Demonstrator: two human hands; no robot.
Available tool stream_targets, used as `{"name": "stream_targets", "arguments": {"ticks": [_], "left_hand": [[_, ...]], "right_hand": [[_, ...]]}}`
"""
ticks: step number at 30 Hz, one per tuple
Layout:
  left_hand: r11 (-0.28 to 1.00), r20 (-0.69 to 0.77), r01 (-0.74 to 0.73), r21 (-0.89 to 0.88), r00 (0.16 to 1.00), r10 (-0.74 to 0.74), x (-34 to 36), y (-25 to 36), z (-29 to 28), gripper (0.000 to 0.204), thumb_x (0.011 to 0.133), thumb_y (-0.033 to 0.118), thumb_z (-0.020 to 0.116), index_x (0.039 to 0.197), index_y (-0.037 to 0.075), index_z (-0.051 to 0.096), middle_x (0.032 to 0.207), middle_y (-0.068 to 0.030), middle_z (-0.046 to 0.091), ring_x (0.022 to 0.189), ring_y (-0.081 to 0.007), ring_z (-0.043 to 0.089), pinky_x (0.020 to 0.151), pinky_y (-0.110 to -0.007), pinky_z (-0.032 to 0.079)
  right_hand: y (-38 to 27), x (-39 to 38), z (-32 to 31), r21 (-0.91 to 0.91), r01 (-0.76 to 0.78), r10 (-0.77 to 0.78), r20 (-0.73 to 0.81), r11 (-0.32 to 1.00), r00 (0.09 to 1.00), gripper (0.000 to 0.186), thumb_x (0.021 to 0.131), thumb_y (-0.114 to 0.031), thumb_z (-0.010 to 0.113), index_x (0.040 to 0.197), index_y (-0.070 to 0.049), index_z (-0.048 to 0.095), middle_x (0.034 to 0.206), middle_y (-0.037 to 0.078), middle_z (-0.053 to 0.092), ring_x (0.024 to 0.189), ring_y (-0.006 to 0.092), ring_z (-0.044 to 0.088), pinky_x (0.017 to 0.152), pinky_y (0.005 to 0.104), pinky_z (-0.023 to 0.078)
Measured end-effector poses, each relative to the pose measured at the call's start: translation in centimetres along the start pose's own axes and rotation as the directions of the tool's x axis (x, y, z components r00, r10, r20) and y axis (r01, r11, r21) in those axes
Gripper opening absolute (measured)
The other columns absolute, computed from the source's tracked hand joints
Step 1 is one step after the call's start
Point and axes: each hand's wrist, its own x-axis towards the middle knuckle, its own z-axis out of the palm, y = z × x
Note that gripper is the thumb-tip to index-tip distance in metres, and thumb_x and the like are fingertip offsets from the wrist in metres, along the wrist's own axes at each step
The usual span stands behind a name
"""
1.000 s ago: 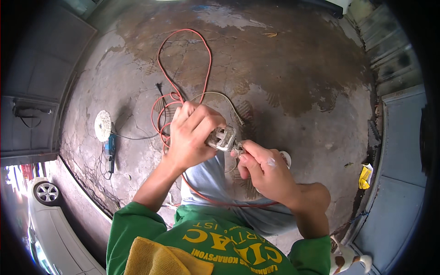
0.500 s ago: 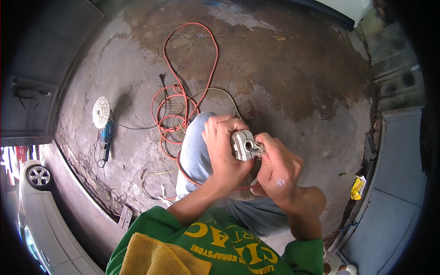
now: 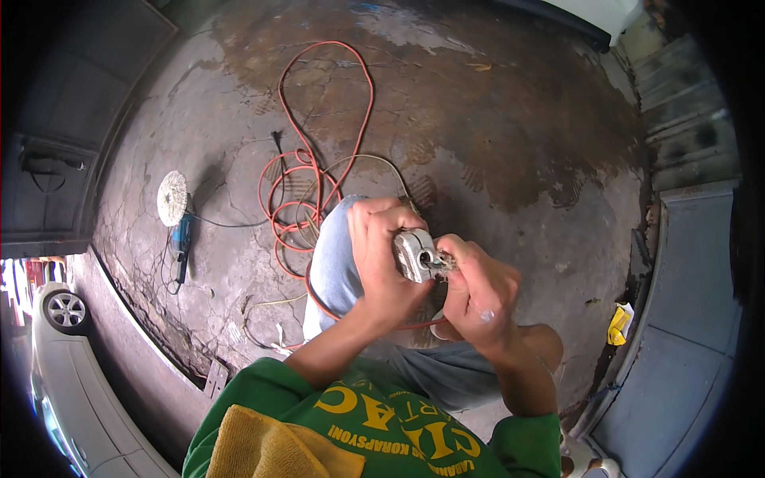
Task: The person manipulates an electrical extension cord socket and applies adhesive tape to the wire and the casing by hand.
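My left hand (image 3: 386, 255) is wrapped round a dirty white plastic block (image 3: 410, 253). A seam runs along the block, and a round hole shows in its end. My right hand (image 3: 482, 287) pinches a small frayed, greyish bundle (image 3: 446, 261) against that end, thumb and fingers close together. What the bundle is I cannot make out. Both hands are held over my bent knees. An orange cord (image 3: 319, 301) passes under my left forearm and runs on toward my right hand.
Loops of orange hose or cord (image 3: 372, 88) lie on the cracked concrete floor. To their left rests a blue power tool (image 3: 182, 239) with a white fluffy pad (image 3: 172, 197). A yellow packet (image 3: 619, 325) lies at right; a yellow cloth (image 3: 271, 446) hangs on my green shirt.
Both hands and the white block have shifted slightly left in view, along with the whole scene. The block is tilted a little differently. Each hand keeps its hold.
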Motion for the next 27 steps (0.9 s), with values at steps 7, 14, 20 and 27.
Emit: {"name": "stream_targets", "arguments": {"ticks": [7,14,20,27], "left_hand": [[0.950,0.068,0.121,-0.287,0.992,-0.105,-0.7,-0.7,0.6,0.042,0.064,-0.008,0.072,0.097,0.007,0.052,0.094,-0.0101,0.053,0.082,-0.0240,0.055,0.069,-0.033,0.045],[0.886,0.099,0.177,-0.429,0.984,-0.148,-1.4,-0.8,1.7,0.039,0.070,-0.012,0.070,0.096,0.008,0.050,0.095,-0.0083,0.052,0.079,-0.0190,0.054,0.069,-0.030,0.046],[0.753,0.142,0.297,-0.587,0.954,-0.266,-1.7,-1.2,2.1,0.042,0.065,-0.010,0.070,0.097,0.007,0.049,0.096,-0.0081,0.052,0.085,-0.0164,0.054,0.072,-0.028,0.046],[0.829,0.281,0.348,-0.438,0.929,-0.241,-0.8,-1.6,1.7,0.040,0.065,-0.001,0.070,0.101,0.005,0.052,0.093,-0.0100,0.052,0.086,-0.0238,0.055,0.074,-0.034,0.045]], "right_hand": [[0.4,-0.3,0.4,0.002,0.049,-0.049,-0.004,0.999,0.999,0.029,0.072,0.005,0.065,0.100,-0.001,0.064,0.065,0.010,0.058,0.052,0.0253,0.060,0.046,0.0344,0.045],[0.9,-0.5,-0.2,0.006,0.073,-0.074,0.060,0.997,0.996,0.027,0.071,0.002,0.068,0.098,-0.001,0.064,0.065,0.009,0.056,0.052,0.0245,0.059,0.046,0.0348,0.044],[1.6,-0.3,0.2,0.006,0.072,-0.072,0.066,0.997,0.995,0.025,0.075,0.001,0.067,0.100,0.000,0.064,0.071,0.012,0.061,0.057,0.0279,0.062,0.050,0.0365,0.048],[3.0,-1.5,1.1,-0.021,-0.109,0.110,0.057,0.994,0.992,0.022,0.094,-0.010,0.048,0.108,0.003,0.060,0.072,0.015,0.062,0.062,0.0253,0.063,0.057,0.0375,0.049]]}}
